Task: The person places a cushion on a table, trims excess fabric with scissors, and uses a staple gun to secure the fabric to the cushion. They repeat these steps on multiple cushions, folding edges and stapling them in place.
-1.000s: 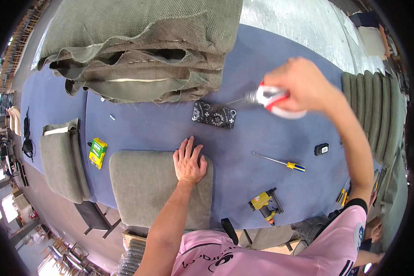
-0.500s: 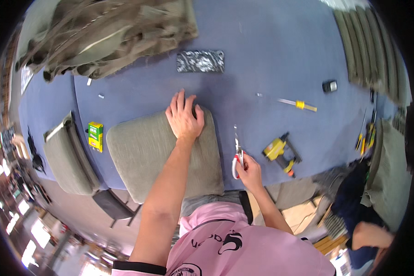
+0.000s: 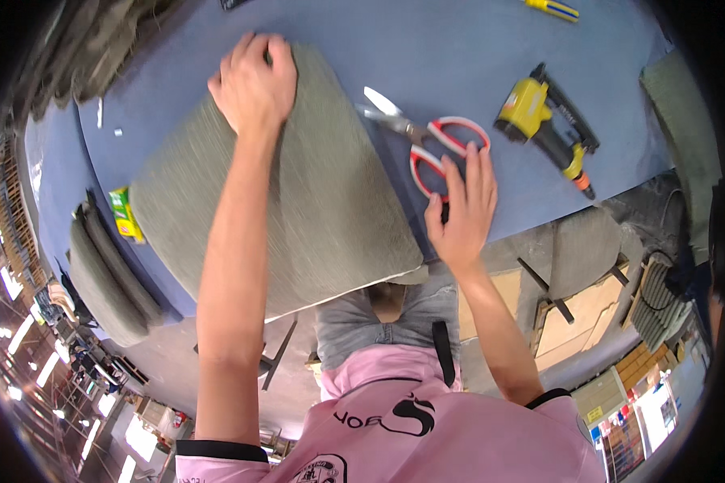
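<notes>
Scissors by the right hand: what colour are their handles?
The handles are red and white, seen best in the head view.

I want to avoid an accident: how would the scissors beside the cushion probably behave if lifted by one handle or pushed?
The scissors may swing open or shut, since the blades stand apart. Their shiny metal looks stiff. They seem to lie flat on the blue tabletop, so they would probably slide, not roll.

A grey-green cushion (image 3: 330,177) on a blue-topped table (image 3: 459,48).
Right of it lie open red-and-white-handled scissors (image 3: 415,134), then a yellow-and-black staple gun (image 3: 528,110); a screwdriver (image 3: 553,10) shows farther back, and a green-and-yellow box (image 3: 124,212) sits by the cushion's left side.
</notes>
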`<action>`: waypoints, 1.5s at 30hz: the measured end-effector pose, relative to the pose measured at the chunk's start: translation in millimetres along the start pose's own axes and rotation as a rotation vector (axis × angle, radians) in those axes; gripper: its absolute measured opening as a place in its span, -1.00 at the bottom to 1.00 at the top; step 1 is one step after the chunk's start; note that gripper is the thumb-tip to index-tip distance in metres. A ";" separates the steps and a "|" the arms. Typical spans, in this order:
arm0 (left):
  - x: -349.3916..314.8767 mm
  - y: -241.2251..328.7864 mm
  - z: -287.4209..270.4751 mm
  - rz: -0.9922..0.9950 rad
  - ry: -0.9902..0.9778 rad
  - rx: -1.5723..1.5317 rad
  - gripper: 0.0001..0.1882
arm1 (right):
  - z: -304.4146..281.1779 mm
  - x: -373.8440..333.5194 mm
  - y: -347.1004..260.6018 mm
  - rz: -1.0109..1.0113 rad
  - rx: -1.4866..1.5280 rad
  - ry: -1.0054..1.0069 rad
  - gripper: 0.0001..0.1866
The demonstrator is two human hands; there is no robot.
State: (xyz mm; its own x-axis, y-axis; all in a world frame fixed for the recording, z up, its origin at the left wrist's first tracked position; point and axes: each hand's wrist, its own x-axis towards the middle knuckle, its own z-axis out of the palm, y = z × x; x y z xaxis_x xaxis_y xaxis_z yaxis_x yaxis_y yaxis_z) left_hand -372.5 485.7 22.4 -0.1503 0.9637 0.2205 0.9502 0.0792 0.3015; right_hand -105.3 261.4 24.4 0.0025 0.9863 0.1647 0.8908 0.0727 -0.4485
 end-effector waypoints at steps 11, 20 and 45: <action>-194.9 86.0 -69.6 0.589 -0.223 -0.246 -0.67 | -1.1 -138.2 -38.7 0.187 0.676 0.400 -0.63; -370.9 -121.8 -163.3 0.285 -0.052 -0.050 -0.23 | 32.6 -222.0 -44.9 0.538 1.666 -0.711 -0.31; -476.7 4.0 -252.7 0.231 0.417 -1.236 -0.06 | -22.1 -271.9 -177.0 -0.595 0.888 0.135 0.26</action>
State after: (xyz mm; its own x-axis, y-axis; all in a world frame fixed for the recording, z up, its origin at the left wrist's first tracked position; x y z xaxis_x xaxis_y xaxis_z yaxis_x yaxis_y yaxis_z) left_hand -366.0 -37.8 152.8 -0.3029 0.7563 0.5798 0.1254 -0.5715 0.8110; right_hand -253.6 -22.9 78.4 -0.2240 0.7368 0.6379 0.1169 0.6701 -0.7330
